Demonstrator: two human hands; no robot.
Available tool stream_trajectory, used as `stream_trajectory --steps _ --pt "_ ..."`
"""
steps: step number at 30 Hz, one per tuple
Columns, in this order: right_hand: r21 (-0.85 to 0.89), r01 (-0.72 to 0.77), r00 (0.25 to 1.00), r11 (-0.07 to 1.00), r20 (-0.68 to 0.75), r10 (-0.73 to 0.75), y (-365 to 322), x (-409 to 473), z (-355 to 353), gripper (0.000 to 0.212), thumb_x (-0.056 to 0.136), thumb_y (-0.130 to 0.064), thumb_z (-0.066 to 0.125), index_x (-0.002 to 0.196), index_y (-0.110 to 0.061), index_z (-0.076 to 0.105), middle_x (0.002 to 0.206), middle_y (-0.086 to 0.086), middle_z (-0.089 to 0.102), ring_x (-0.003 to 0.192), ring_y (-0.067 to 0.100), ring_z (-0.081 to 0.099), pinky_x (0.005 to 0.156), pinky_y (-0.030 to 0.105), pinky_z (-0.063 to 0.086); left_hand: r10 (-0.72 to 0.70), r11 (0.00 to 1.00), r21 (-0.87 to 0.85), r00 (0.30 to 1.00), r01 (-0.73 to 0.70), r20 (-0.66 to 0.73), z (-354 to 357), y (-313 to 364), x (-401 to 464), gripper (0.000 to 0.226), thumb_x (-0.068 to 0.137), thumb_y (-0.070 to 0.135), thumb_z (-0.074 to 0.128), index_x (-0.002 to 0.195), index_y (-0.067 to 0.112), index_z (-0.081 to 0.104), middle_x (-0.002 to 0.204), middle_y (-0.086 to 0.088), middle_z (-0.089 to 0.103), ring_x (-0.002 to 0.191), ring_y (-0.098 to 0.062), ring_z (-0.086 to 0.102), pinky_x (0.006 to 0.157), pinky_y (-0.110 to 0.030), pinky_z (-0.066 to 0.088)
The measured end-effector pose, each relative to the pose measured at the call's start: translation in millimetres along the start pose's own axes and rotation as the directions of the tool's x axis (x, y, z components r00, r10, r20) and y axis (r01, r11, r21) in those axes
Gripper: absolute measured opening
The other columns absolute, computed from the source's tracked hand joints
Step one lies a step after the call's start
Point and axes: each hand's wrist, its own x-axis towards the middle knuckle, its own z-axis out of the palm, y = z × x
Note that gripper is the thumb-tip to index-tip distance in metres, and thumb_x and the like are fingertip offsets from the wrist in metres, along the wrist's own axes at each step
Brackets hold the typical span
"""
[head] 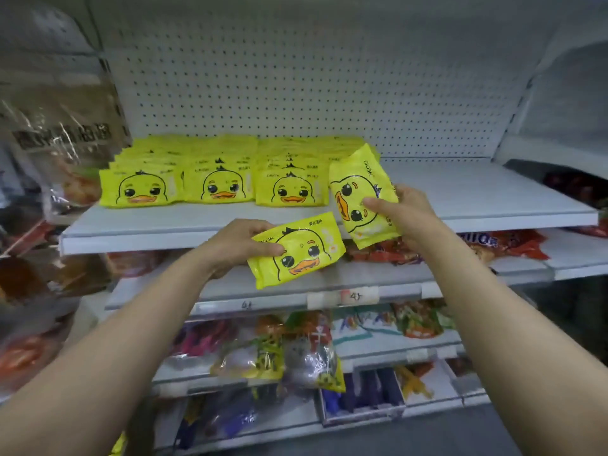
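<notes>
White shelf (pixel 460 199) ahead: left grip (pixel 240 243) clasps sideways pack (pixel 301 250), right grip (pixel 406 215) clasps upright pack (pixel 357 192)

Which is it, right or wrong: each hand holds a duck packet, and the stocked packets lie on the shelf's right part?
Wrong: the head view shows the stocked packets on the shelf's left part. The left hand holds one duck packet, the right hand another.

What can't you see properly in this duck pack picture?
Head view:
- Rear duck packs: covered by front row, uncountable.
- Left hand and right hand: most fingers behind the lower duck pack and sideways duck pack.
- Shelf label: writing blurred.
- Snack bags below: print blurred.
</notes>
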Motion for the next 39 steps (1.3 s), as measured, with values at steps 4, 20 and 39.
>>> stream_trajectory --steps 4,20,39 --pt "-0.188 -0.023 0.998 0.982 0.052 0.034 -13.2 69.6 -25.7 0.034 0.073 -0.015 0.086 0.103 -0.012 0.069 0.099 0.006 0.076 0.084 0.021 0.074 0.078 0.038 0.060 0.031 0.999 0.027 0.999 -0.031 0.012 -1.8 15.4 59.1 0.026 0.077 0.011 0.079 0.100 0.016 0.070 0.096 0.002 0.076 0.097 -0.025 0.071 0.086 -0.041 0.055" --pt "-0.719 0.249 0.915 0.649 0.394 0.085 -11.4 226.9 -29.4 0.066 0.048 -0.056 0.088 0.099 -0.018 0.072 0.103 0.011 0.071 0.095 0.025 0.068 0.093 0.046 0.053 0.061 0.995 0.073 0.998 -0.061 0.003 0.1 45.2 156.3 0.029 0.076 0.014 0.080 0.101 0.021 0.067 0.106 0.020 0.068 0.105 0.005 0.059 0.099 -0.019 0.042" --pt "-0.492 0.460 0.751 0.739 0.660 -0.028 -34.1 177.3 -24.1 0.035 0.070 -0.044 0.085 0.100 -0.032 0.071 0.098 -0.012 0.073 0.094 0.005 0.068 0.087 0.027 0.054 0.166 0.973 0.174 0.982 -0.150 -0.084 46.7 83.9 185.4 0.025 0.072 0.021 0.084 0.092 0.017 0.070 0.100 0.003 0.073 0.087 -0.010 0.067 0.080 -0.025 0.050"
